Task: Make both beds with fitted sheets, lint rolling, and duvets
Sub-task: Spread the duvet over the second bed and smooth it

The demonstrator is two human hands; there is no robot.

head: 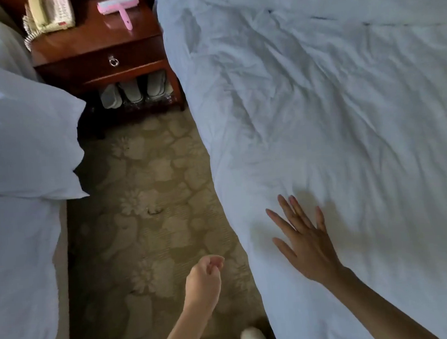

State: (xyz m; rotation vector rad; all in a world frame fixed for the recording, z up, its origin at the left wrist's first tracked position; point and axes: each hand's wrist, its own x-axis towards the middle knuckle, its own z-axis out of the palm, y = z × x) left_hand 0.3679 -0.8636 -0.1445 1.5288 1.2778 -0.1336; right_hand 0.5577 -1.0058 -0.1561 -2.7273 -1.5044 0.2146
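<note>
A narrow aisle of patterned carpet (145, 200) runs between two beds, ending at a dark wooden bedside bench (97, 43). This bench carries a cream telephone (50, 14) and the pink lint roller (119, 8), with pale slippers (134, 91) tucked on its lower shelf. The left bed (16, 260) is covered in white, with a plump pillow (24, 134) overhanging its edge. On the right bed lies the white duvet (331, 110), spread across the top and draping over the near side, its surface full of creases. The right hand (304, 245) rests on it near that edge, its grip released, with the fingers straight and fanned flat on the cloth. The left hand (204, 278) hangs over the aisle, its grip loosely curled with nothing visible in it. A pale shoe (253, 337) shows at the bottom, beside the bed. The duvet looks soft, puffy and light for its bulk, so it should yield and bunch under a push. Flat palms probably suit smoothing, while an edge or corner, pinched through the filling, looks the better hold for pulling it straight. The lint roller seems rigid and light, best taken by its slim handle.
</note>
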